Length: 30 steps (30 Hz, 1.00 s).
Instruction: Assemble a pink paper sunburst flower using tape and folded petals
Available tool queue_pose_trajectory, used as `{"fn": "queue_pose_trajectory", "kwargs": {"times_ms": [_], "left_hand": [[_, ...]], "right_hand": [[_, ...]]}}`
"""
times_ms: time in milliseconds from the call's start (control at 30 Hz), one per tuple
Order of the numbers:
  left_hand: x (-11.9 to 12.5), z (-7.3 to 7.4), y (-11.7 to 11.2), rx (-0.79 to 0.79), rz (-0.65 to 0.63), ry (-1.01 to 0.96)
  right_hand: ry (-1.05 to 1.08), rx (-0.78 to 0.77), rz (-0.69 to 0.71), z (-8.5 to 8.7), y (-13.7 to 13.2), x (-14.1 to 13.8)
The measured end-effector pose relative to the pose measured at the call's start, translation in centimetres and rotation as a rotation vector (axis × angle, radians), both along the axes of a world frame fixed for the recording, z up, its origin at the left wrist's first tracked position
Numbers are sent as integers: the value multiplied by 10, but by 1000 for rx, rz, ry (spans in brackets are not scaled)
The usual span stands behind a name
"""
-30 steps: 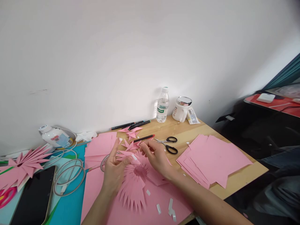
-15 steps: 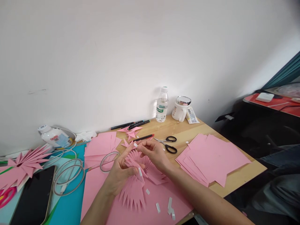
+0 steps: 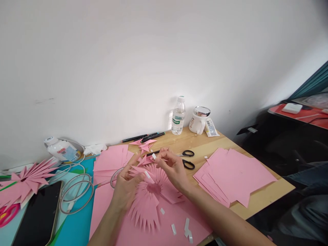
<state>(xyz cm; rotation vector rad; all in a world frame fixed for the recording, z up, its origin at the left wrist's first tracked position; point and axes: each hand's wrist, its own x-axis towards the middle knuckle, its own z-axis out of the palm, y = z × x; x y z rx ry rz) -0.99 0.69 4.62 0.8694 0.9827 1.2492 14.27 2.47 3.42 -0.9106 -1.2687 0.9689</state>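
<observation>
My left hand [image 3: 125,188] pinches a fold of a pleated pink paper rosette [image 3: 146,208] between thumb and fingers. A white strip [image 3: 148,175] lies on that fold by the thumb; it looks like double-sided tape. Above the rosette, my right hand [image 3: 173,169] holds a small white strip [image 3: 154,156] at its fingertips; whether this is tape or backing paper I cannot tell. The rosette fans out with pointed tips over a pink sheet [image 3: 107,208]. Several white scraps [image 3: 186,223] lie on the sheet to its right.
Black-handled scissors [image 3: 189,164] and a stack of pink cut paper [image 3: 238,174] lie to the right. A water bottle [image 3: 178,118] and a white mug [image 3: 197,124] stand by the wall. At left are a phone [image 3: 38,212], a coiled cable [image 3: 89,191] and another pink folded piece [image 3: 33,177].
My right hand has moved slightly right with the white strip, away from my left fingers. The held fold has tilted, showing more of the rosette's centre. The view has shifted slightly.
</observation>
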Motion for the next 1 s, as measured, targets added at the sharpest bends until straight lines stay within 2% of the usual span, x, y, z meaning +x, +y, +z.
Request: {"fn": "queue_pose_trajectory", "kwargs": {"times_ms": [100, 233, 367, 567, 1000], "left_hand": [[-3, -5, 7, 36, 105, -61], [-3, -9, 9, 106, 94, -65], [-3, -9, 8, 111, 105, -32], [0, -7, 9, 130, 122, 28], [-1, -10, 9, 144, 167, 101]], "right_hand": [[-28, 66, 65, 2, -4, -1], [-94, 74, 103, 5, -10, -5], [-157, 49, 99, 5, -10, -6], [-246, 120, 67, 4, -8, -4], [-262, 89, 86, 4, -6, -2]]}}
